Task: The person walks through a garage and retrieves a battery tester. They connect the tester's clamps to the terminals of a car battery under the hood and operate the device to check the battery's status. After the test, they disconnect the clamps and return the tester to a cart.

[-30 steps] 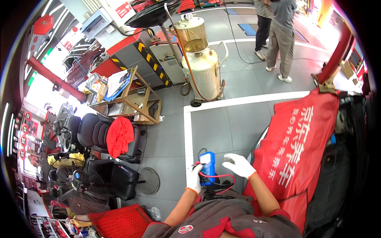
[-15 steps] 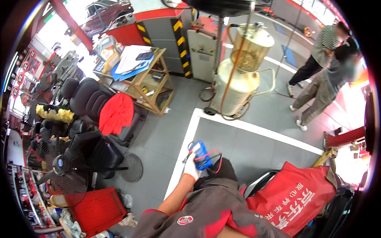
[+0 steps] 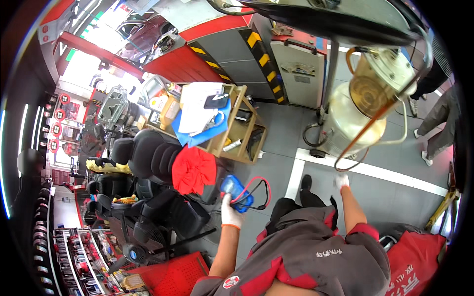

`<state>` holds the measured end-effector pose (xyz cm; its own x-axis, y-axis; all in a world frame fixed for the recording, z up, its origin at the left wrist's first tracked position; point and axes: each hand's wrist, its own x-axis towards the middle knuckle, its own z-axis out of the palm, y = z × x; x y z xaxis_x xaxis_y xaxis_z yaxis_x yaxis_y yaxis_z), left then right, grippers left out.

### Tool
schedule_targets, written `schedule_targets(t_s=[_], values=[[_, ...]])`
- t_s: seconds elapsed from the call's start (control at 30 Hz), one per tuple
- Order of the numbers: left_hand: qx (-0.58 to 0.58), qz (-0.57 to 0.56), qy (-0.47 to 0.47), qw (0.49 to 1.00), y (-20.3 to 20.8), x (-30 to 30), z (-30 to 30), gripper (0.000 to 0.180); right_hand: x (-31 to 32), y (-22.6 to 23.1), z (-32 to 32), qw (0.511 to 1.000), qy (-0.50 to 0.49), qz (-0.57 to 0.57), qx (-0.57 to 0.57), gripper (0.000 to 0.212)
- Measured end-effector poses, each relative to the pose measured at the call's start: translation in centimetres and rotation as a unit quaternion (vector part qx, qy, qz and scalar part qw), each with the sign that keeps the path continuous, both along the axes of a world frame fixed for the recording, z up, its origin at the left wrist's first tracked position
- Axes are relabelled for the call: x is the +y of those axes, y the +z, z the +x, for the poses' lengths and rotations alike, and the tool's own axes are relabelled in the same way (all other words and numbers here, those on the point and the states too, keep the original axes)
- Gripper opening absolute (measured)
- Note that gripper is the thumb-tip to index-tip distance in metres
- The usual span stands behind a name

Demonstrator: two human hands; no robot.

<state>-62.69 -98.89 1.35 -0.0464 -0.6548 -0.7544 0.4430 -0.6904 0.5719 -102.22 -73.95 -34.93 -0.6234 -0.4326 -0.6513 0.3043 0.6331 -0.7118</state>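
My left hand [image 3: 230, 213], in a white glove with an orange cuff, is closed around a blue multimeter [image 3: 238, 191]. Red and black test leads [image 3: 265, 186] loop out from the meter's right side. Just beyond it, a red cloth [image 3: 194, 170] is draped over a black car seat [image 3: 157, 154]. My right hand [image 3: 341, 182], also white-gloved, hangs out ahead over the grey floor, near a white floor line. It looks small and blurred, so its fingers cannot be made out; nothing is seen sticking out of it.
Ahead stands a wooden cart [image 3: 242, 123] with papers, a phone and bottles. A cream tank on wheels [image 3: 353, 118] with hoses is ahead right, under a black overhead tray [image 3: 340, 22]. A fan [image 3: 132, 252] and red panel [image 3: 173, 274] lie left. Two people stand far right.
I have moved forward and my view has turned, so the cart and tank look nearer. My right hand has come into view. The multimeter stays in my left hand, now beside the red cloth.
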Motion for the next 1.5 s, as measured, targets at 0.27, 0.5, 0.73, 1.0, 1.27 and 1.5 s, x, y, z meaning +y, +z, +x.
schedule_targets(t_s=[0.27, 0.5, 0.73, 1.0, 1.27, 1.5], values=[[0.029, -0.110, 0.049, 0.992, 7.3, -23.9, 0.7, 0.035, -29.4, 18.7, 0.1, 0.985, 0.029, -0.170, -0.015, 0.026], [-0.025, -0.139, 0.003, 0.990, 1.7, -45.0, 0.1, 0.029, -27.3, 16.1, 11.3, 0.996, 0.083, -0.015, 0.013, 0.033], [-0.675, -0.390, -0.302, 0.550, -1.9, -49.9, 2.0, 0.079, -25.5, 22.0, 15.0, 0.974, -0.225, 0.016, -0.002, 0.022], [-0.304, -0.354, -0.296, 0.834, 4.6, -44.1, -0.2, 0.046, -41.5, 33.4, 17.3, 0.981, -0.077, -0.151, 0.091, 0.024], [0.336, -0.129, -0.370, 0.857, 8.8, -32.0, -10.3, 0.080, -50.1, 44.4, 21.8, 0.940, -0.114, -0.283, 0.153, 0.026], [0.357, -0.121, -0.550, 0.745, 7.9, -21.3, -11.6, 0.064, -36.5, 43.6, 22.7, 0.846, -0.149, -0.034, 0.511, 0.020]])
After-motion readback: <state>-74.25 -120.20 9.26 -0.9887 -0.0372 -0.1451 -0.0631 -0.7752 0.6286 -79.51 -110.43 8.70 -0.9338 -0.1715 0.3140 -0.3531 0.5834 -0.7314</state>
